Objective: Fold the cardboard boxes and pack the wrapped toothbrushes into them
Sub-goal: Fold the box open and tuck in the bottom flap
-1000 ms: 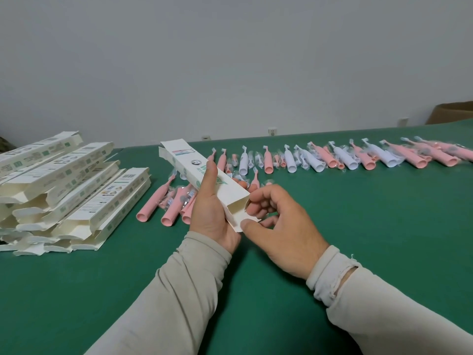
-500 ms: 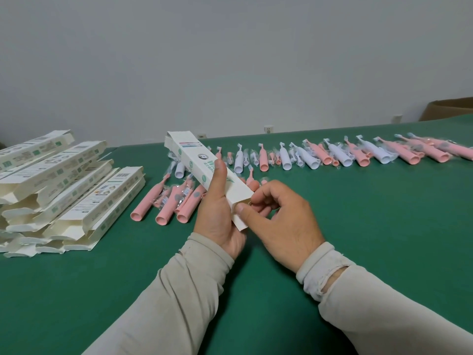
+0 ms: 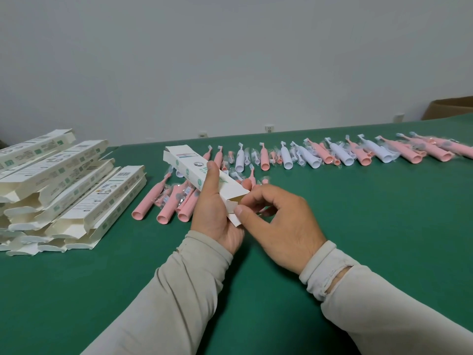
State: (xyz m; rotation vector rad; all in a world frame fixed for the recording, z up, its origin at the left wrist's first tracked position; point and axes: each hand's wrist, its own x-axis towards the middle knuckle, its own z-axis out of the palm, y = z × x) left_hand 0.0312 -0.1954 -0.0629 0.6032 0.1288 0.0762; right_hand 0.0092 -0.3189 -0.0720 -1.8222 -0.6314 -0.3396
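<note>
Thin white cardboard box (image 3: 204, 175), long and hollow: judged very light, easily creased or crushed, so it is best taken round the body near the end being folded, flaps handled by fingertips only. It is sitting just left of frame centre, raised off the green worktop (image 3: 384, 226), slanting from upper left down toward centre. The left hand (image 3: 212, 213) is wrapping the box's near half, thumb lying along its top face. The right hand (image 3: 279, 226), directly right of it, is pinching the end flap (image 3: 234, 210) between thumb and curled fingers. Wrapped toothbrushes (image 3: 320, 156), smooth and probably slippery in film, are lying beyond both hands across the frame's middle; more boxes (image 3: 69, 190) are stacked at left
</note>
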